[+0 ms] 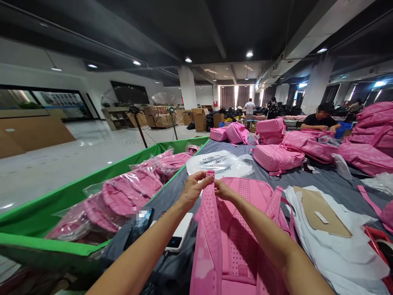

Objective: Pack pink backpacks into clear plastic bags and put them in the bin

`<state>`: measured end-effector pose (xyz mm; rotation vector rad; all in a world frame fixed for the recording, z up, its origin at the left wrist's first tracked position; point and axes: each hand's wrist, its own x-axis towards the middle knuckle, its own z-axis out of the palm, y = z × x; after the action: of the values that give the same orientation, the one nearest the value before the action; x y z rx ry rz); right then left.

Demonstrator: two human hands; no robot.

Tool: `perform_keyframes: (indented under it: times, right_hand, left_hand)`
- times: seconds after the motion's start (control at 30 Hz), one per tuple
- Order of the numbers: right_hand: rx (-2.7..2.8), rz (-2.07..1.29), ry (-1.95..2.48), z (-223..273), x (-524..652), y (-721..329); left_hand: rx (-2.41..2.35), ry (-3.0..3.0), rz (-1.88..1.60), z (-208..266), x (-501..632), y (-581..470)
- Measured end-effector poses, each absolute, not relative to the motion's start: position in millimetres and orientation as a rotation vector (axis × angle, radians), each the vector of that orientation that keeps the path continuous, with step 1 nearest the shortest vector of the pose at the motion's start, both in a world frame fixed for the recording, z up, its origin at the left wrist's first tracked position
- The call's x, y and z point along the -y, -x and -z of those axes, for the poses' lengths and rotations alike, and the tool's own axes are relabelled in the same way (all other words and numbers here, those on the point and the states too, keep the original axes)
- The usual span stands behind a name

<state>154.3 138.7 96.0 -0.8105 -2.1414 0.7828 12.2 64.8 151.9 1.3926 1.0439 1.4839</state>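
Note:
A pink backpack (231, 229) lies on the dark table cloth in front of me, its back panel and shoulder straps facing up. My left hand (194, 186) pinches the end of the left shoulder strap (211, 221), where a pink strap buckle sits. From the right, my right hand (221, 189) closes on the same strap end; its fingertips are partly hidden behind the strap. The other shoulder strap (274, 200) lies loose on the backpack. Just beyond my hands is a white plastic bag (219, 162) with dark print.
On the left, a green-edged bin (172, 143) holds several pink backpacks in clear plastic (132, 188). A white power bank (181, 233) lies near my left forearm. White sheets (331, 229) and brown cardboard (322, 211) are at right. More pink backpacks (276, 157) and a seated person (321, 119) are farther off.

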Motion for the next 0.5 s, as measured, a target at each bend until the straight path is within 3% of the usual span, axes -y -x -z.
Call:
perform_keyframes:
  times: [0.13,0.3,0.4,0.5]
  right_hand:
    - [1.933,-0.531,0.902,-122.4,-144.4,-173.3]
    - [1.917,-0.451,1.045,-118.2,-106.8,-205.2]
    - [2.11,-0.637,1.099,-86.3,-40.9,-218.0]
    - [2.194,-1.102,1.079,-68.2,35.3,-230.4]
  left_hand:
    - [-0.952,-1.675,-1.486,-164.2,-44.8,-22.7]
    - [-0.996,-1.433,-1.595,-157.8,-56.6,-24.7]
    - [-0.971,-1.331,-1.568,-151.7,-89.1,-30.2]
    - [-1.021,-1.399,-1.467,-133.1,-126.4,-49.7]
